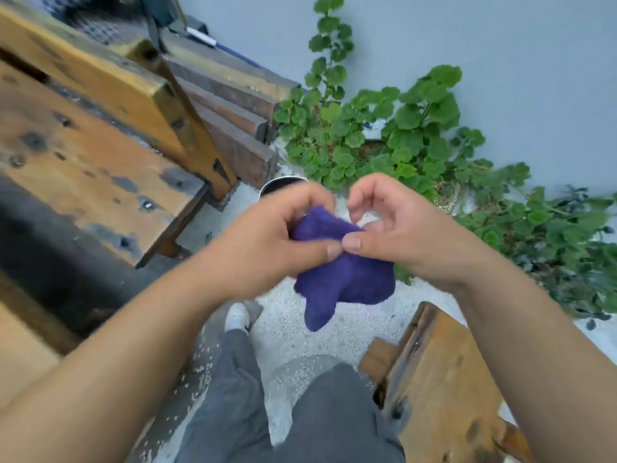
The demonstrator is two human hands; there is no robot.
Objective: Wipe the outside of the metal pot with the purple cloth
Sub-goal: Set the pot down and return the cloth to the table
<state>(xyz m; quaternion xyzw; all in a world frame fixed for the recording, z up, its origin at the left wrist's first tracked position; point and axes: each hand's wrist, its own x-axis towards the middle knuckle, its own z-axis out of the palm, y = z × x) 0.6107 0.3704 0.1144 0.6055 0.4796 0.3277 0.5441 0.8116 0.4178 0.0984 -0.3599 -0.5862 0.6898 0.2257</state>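
Head view: the cloth [344, 272] is held in mid-air at the centre of the scene, above pale gravel [354, 315], and is gripped by both hands. It is bunched, with one corner hanging down towards the near side. The left hand [267, 242] is curled round its left part, thumb pressed on top. The right hand [400, 228] pinches its upper edge with the thumb, while the forefinger is arched above, apart from the fabric. The two thumbs are seen touching tip to tip. Only a dark rim of the pot [280, 185] is visible, just beyond the left hand, on the ground at the foot of a wooden bench [100, 128]. Green plants [400, 128] are seen to the far right, against a grey wall [500, 45]. Grey trousers [300, 412] and a white shoe [237, 317] are seen near.
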